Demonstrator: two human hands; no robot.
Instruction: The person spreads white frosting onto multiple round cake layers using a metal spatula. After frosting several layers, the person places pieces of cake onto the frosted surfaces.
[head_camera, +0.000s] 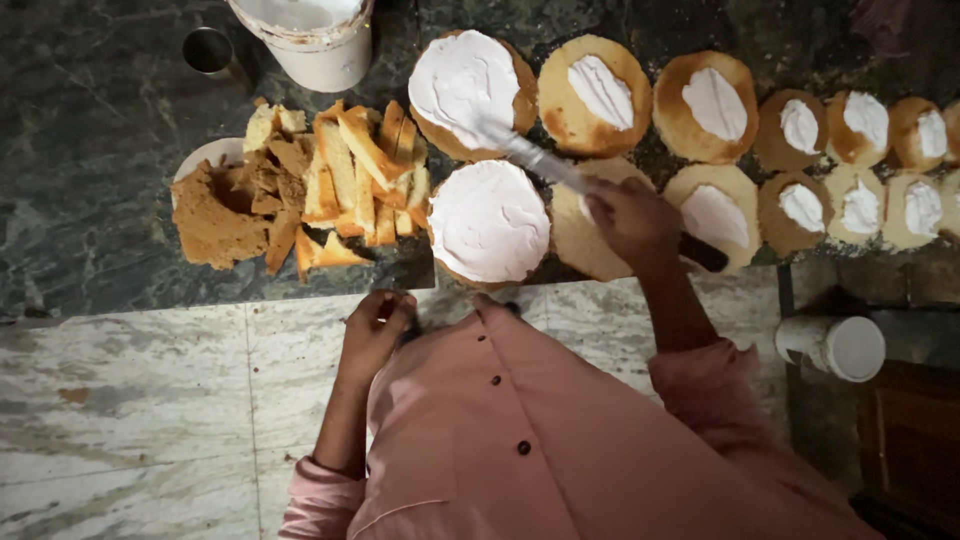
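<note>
The right hand (632, 222), in the middle of the frame, had its grip closed around the dark handle of a long metal palette knife (545, 165). The knife's long axis ran up and to the left from the hand, and its blade tip lay on the white cream of the round sponge cake layer (465, 85) at the upper centre. That cake lay up-left of the grip, far nearer the right hand than the left. A second cream-covered round cake (488, 222) sat just left of the right hand, at the near edge of the dark green marble worktop (90, 130).

The left hand (375, 325), lower in the frame near the pink shirt front, was curled loosely; whether it held anything could not be told.

A row of smaller sponge rounds dabbed with cream (800, 130) stretched to the right. A heap of brown cake trimmings (310, 190) lay at the left, a white plastic bucket (315, 35) stood at the top, and pale marble floor tiles (130, 420) filled the lower left.
</note>
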